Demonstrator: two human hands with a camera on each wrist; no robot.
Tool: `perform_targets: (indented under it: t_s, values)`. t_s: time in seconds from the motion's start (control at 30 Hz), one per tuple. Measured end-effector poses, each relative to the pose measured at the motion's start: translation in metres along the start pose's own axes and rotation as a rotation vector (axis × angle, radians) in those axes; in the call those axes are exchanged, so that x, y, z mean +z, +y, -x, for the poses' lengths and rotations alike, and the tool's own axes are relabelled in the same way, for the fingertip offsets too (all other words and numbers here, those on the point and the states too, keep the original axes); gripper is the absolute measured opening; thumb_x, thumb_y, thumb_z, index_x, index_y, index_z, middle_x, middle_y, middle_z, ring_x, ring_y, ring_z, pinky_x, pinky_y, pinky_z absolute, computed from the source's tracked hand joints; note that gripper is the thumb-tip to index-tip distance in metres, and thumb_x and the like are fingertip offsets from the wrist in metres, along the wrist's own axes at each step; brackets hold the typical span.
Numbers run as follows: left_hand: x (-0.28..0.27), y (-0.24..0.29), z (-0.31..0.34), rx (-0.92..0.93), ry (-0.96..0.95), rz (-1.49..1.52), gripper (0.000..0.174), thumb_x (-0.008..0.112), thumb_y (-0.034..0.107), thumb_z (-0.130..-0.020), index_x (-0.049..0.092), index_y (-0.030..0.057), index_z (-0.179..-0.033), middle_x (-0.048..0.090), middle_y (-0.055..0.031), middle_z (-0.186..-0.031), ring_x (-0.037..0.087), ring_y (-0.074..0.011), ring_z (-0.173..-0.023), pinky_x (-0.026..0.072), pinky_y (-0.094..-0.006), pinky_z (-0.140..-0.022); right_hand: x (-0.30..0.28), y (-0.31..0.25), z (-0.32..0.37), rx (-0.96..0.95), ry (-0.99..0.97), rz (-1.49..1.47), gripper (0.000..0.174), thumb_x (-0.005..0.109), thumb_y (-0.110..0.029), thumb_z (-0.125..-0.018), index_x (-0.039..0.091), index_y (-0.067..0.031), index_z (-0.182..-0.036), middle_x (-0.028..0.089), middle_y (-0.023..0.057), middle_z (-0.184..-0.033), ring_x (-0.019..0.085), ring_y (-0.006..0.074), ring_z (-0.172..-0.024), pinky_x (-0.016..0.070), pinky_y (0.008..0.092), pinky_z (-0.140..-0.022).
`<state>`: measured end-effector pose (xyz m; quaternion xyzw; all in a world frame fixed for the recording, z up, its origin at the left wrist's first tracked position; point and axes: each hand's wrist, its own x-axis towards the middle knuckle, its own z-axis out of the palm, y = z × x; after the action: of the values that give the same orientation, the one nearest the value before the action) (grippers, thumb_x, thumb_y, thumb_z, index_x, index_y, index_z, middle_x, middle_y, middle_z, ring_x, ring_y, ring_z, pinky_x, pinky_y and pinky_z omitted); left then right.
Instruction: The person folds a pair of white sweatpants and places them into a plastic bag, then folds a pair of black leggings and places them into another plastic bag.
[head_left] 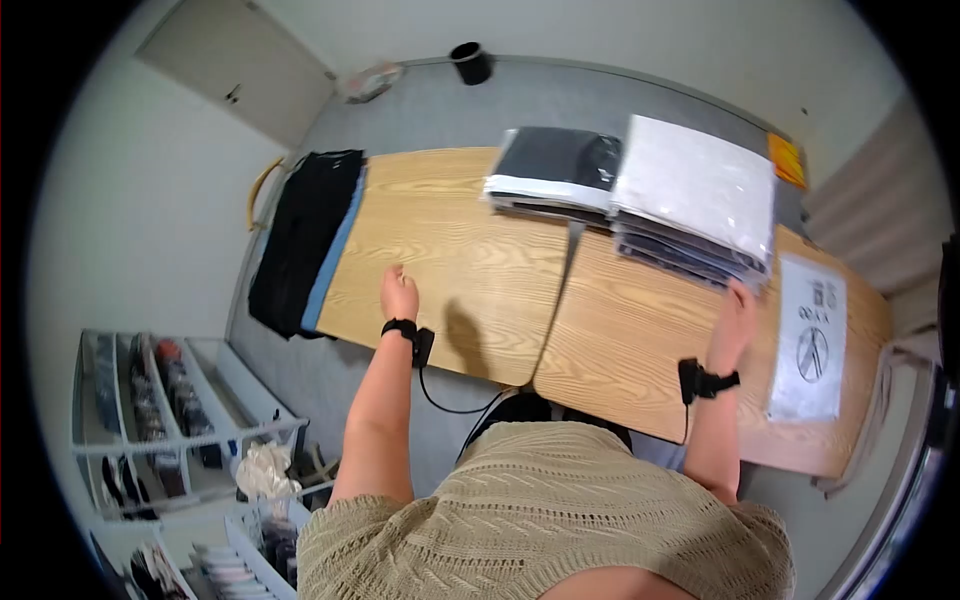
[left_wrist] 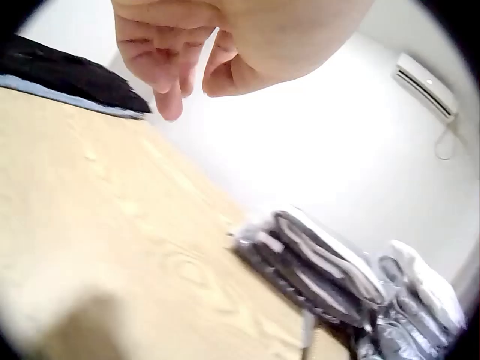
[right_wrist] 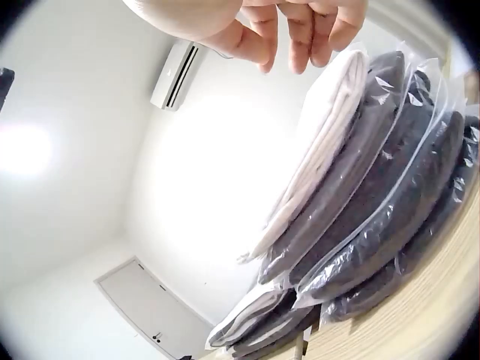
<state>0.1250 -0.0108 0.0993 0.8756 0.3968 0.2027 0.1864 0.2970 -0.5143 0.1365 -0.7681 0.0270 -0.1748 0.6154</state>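
Your hands are well apart, neither gripping anything. Your left hand [head_left: 400, 297], fingers loosely bent, is above the left part of the wooden surface [head_left: 450, 220]. Your right hand [head_left: 735, 325], fingers relaxed, is at the near edge of the tall stack [head_left: 692, 190] of bagged garments; can't tell if the fingertips touch it. That stack sits at the far side of the surface, right of the seam, white garment on top, dark ones below. Just left of it: the shorter stack [head_left: 555, 165], dark and white piece uppermost, also bagged. Black clothing [head_left: 305, 240] lies along the left end, blue fabric [head_left: 340, 250] showing beside it. Printed white bag [head_left: 808, 340] lies flat to the right of your right hand.
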Motion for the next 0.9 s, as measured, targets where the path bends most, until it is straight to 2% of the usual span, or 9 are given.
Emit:
perform_targets:
  t_s: [0.07, 0.13, 0.27, 0.37, 0.53, 0.63, 0.67, 0.73, 0.9]
  values:
    - [-0.028, -0.061, 0.006, -0.139, 0.042, -0.046, 0.027, 0.054, 0.007, -0.081, 0.057, 0.0029, -0.107, 0.059, -0.0155, -0.106, 0.056, -0.0308, -0.101, 0.0453, -0.0394, -0.086, -0.003, -0.007, 0.015, 0.045, -0.033, -0.029, 0.014, 0.053, -0.004, -0.088, 0.061, 0.0008, -0.099, 0.061, 0.0051, -0.097, 0.056, 0.0138, -0.091, 0.0437, 0.0262, -0.081]
    - [-0.057, -0.096, 0.013, -0.292, 0.047, -0.116, 0.029, 0.052, 0.007, -0.081, 0.058, 0.0033, -0.108, 0.059, -0.0156, -0.107, 0.056, -0.0302, -0.101, 0.0455, -0.0392, -0.086, -0.006, -0.008, 0.026, 0.12, -0.023, 0.063, 0.014, 0.052, -0.006, -0.09, 0.061, 0.0011, -0.099, 0.061, 0.0048, -0.096, 0.055, 0.0139, -0.09, 0.0421, 0.0256, -0.082]
    - [-0.086, -0.159, 0.01, -0.425, 0.052, -0.221, 0.032, 0.049, 0.007, -0.081, 0.057, 0.0043, -0.112, 0.059, -0.016, -0.109, 0.056, -0.0313, -0.102, 0.0459, -0.0393, -0.087, 0.005, -0.017, 0.043, 0.111, 0.03, 0.091, 0.016, 0.05, -0.008, -0.091, 0.06, 0.0022, -0.098, 0.061, 0.006, -0.096, 0.054, 0.0135, -0.091, 0.0407, 0.0259, -0.084]
    - [-0.096, -0.195, -0.016, -0.411, 0.05, -0.272, 0.034, 0.046, 0.007, -0.082, 0.055, 0.004, -0.114, 0.059, -0.0168, -0.109, 0.055, -0.033, -0.105, 0.0454, -0.0404, -0.089, 0.03, -0.046, 0.063, 0.073, 0.071, 0.103, 0.016, 0.049, -0.007, -0.091, 0.061, 0.002, -0.098, 0.061, 0.0068, -0.095, 0.055, 0.0143, -0.091, 0.0408, 0.0262, -0.084]
    - [-0.096, -0.256, -0.084, -0.426, -0.033, -0.186, 0.04, 0.044, 0.007, -0.084, 0.047, 0.0024, -0.124, 0.05, -0.0202, -0.123, 0.052, -0.0364, -0.11, 0.0435, -0.043, -0.092, 0.092, -0.091, 0.115, -0.003, 0.114, 0.14, 0.016, 0.049, -0.006, -0.091, 0.061, 0.0024, -0.097, 0.062, 0.007, -0.096, 0.056, 0.0149, -0.093, 0.0408, 0.0267, -0.085]
    - [-0.084, -0.307, -0.13, -0.39, -0.034, -0.196, 0.041, 0.044, 0.006, -0.084, 0.046, 0.0015, -0.124, 0.05, -0.0215, -0.122, 0.051, -0.0374, -0.11, 0.043, -0.0431, -0.093, 0.138, -0.116, 0.152, -0.022, 0.105, 0.273, 0.017, 0.049, -0.007, -0.091, 0.061, 0.0023, -0.097, 0.062, 0.0071, -0.097, 0.056, 0.0151, -0.094, 0.0408, 0.0267, -0.085]
    - [-0.099, -0.297, -0.14, -0.434, -0.114, -0.176, 0.043, 0.045, 0.006, -0.083, 0.044, 0.0005, -0.126, 0.047, -0.0218, -0.126, 0.05, -0.0373, -0.112, 0.0428, -0.0426, -0.094, 0.157, -0.129, 0.167, -0.009, 0.094, 0.227, 0.017, 0.049, -0.008, -0.091, 0.061, 0.0021, -0.097, 0.062, 0.0072, -0.097, 0.056, 0.015, -0.093, 0.0407, 0.0265, -0.085]
    - [-0.092, -0.324, -0.162, -0.433, -0.121, -0.162, 0.045, 0.046, 0.006, -0.083, 0.043, 0.0004, -0.127, 0.046, -0.0211, -0.128, 0.049, -0.0368, -0.114, 0.0427, -0.0422, -0.095, 0.188, -0.153, 0.188, 0.0, 0.094, 0.194, 0.017, 0.049, -0.008, -0.092, 0.061, 0.002, -0.098, 0.062, 0.0073, -0.097, 0.056, 0.0149, -0.093, 0.0407, 0.0264, -0.085]
    - [-0.069, -0.377, -0.21, -0.396, -0.117, -0.108, 0.051, 0.046, 0.007, -0.084, 0.036, 0.0003, -0.134, 0.037, -0.0206, -0.138, 0.042, -0.0347, -0.123, 0.0391, -0.0393, -0.1, 0.217, -0.19, 0.21, -0.058, -0.013, 0.278, 0.015, 0.049, -0.008, -0.092, 0.061, 0.0005, -0.096, 0.062, 0.0068, -0.096, 0.056, 0.014, -0.093, 0.0407, 0.0259, -0.086]
